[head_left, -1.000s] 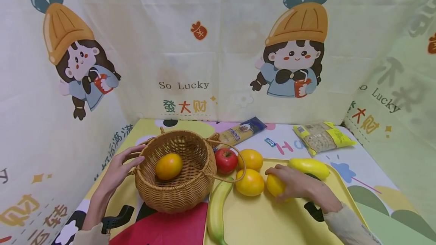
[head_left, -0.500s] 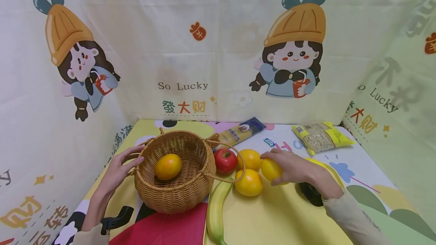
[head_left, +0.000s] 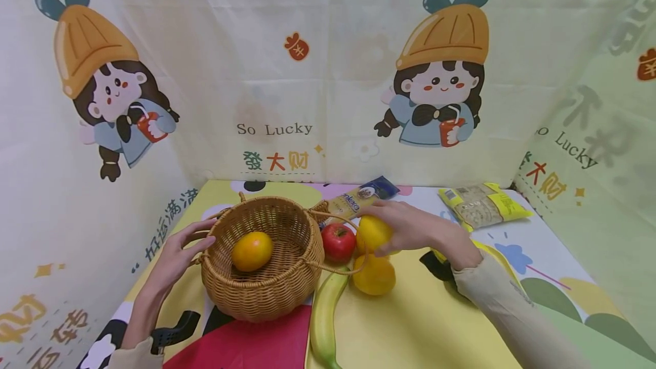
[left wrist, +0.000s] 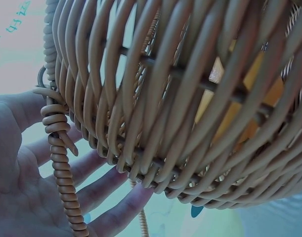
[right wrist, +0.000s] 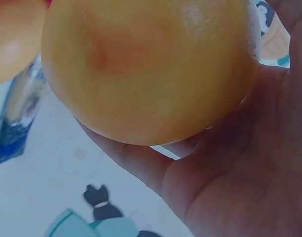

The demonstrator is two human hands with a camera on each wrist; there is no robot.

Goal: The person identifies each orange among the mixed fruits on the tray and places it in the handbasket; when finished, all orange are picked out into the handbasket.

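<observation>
In the head view, a woven wicker basket [head_left: 261, 295] stands left of centre with one yellow-orange mango [head_left: 252, 251] inside. My left hand [head_left: 178, 258] rests on its left side, thumb at the rim; in the left wrist view, fairly straight fingers lie along the weave beside the wrapped handle [left wrist: 64, 180]. My right hand [head_left: 412, 225] grips another mango [head_left: 373, 234], raised beside the loop handle on the basket's right. That fruit fills much of the right wrist view, with fingers curled beneath it. Below it sits a mango [head_left: 376, 278]. A red apple [head_left: 338, 242] lies near the basket.
A banana [head_left: 325, 320] lies along the left edge of a yellow tray [head_left: 410, 329]. Behind the apple is a pasta packet [head_left: 366, 197]. A yellow-and-clear bag [head_left: 484, 206] lies at the back right. A patterned cloth [head_left: 328, 73] closes off the back and sides.
My right hand has lifted the mango off the tray and carried it left toward the basket, now covering the mango behind. My left hand and the basket have stayed in place.
</observation>
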